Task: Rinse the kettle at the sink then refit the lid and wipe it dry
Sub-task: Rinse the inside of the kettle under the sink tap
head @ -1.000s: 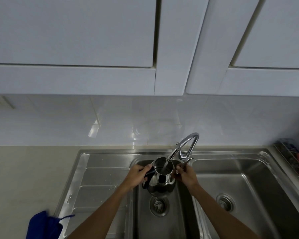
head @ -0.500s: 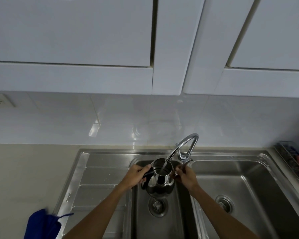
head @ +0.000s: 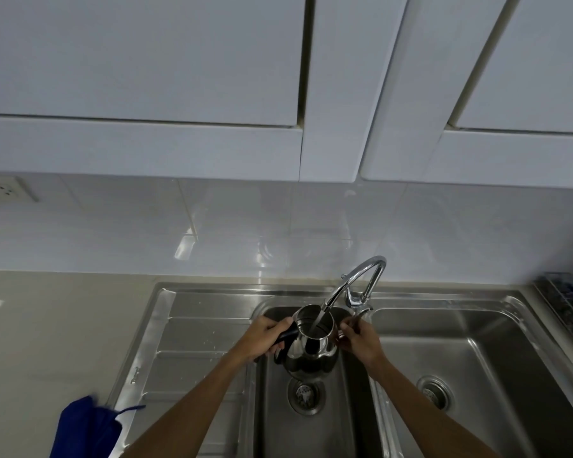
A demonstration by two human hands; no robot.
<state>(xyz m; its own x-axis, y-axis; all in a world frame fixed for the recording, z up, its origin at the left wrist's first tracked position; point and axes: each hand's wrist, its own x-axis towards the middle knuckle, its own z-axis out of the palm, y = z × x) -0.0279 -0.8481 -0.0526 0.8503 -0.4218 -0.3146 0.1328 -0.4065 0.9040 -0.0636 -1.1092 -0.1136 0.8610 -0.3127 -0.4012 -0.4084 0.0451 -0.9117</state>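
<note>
- Your left hand [head: 262, 338] is clamped on the kettle [head: 312, 348] handle, lower centre of frame, over the sink [head: 315, 431].
- Water from the tap [head: 361, 279] runs into the open kettle.
- Your right hand [head: 358, 342] fingers pinch the tap lever.
- Blue cloth [head: 83, 431] lower left.

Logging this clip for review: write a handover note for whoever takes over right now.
Left hand: gripping the kettle's black handle.
Right hand: at the kettle's right side by the tap lever; grasp unclear.
Kettle: lidless, held over the middle basin, water from the tap running in.
Blue cloth: on the counter, bottom left.
Lid: not in view.
Left: finish rinsing, refit lid, wipe dry.
</note>
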